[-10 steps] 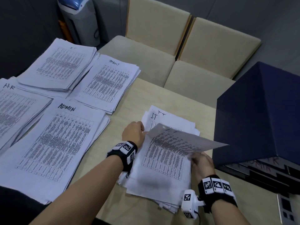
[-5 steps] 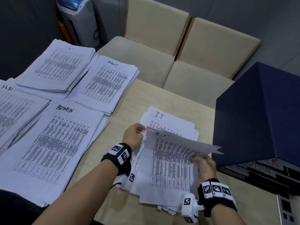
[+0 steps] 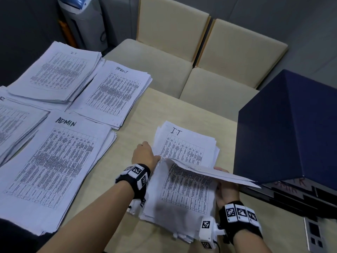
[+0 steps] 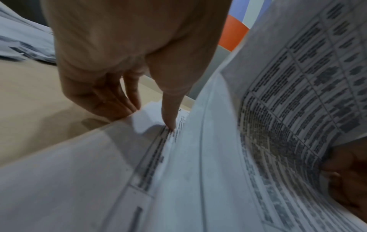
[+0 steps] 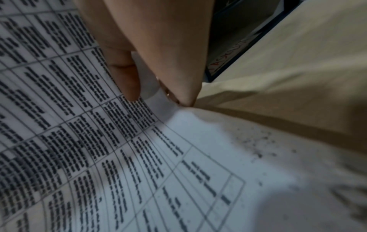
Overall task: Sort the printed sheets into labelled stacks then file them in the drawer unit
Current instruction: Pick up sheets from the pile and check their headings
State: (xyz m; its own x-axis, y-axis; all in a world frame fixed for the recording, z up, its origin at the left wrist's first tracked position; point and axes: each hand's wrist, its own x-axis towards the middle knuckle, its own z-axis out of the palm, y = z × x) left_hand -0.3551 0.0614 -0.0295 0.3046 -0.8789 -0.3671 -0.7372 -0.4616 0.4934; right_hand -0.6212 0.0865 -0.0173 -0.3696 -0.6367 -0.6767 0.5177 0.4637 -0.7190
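Observation:
A loose pile of printed sheets [image 3: 182, 194] lies on the table in front of me, its far part topped by a sheet marked "I.T" [image 3: 184, 148]. My right hand [image 3: 227, 192] pinches the right edge of a lifted sheet [image 3: 209, 172] between thumb and finger [image 5: 127, 81]; the sheet arches over the pile. My left hand [image 3: 144, 154] rests at the pile's left edge, one fingertip [image 4: 170, 125] pressing on the paper, the others straight against the edge. The dark blue drawer unit [image 3: 291, 128] stands right beside the pile on the right.
Labelled stacks fill the left of the table: I.T [image 3: 56, 73], TASKLIST [image 3: 114, 92], ADMIN [image 3: 54, 161] and one at the left border [image 3: 14, 125]. Two beige chairs [image 3: 228, 52] stand beyond the table. A strip of bare tabletop [image 3: 138, 115] separates the stacks from the pile.
My right hand has lifted the sheet higher and drawn it towards me, so the "I.T" sheet beneath shows fully. My left hand has stayed at the pile's left edge.

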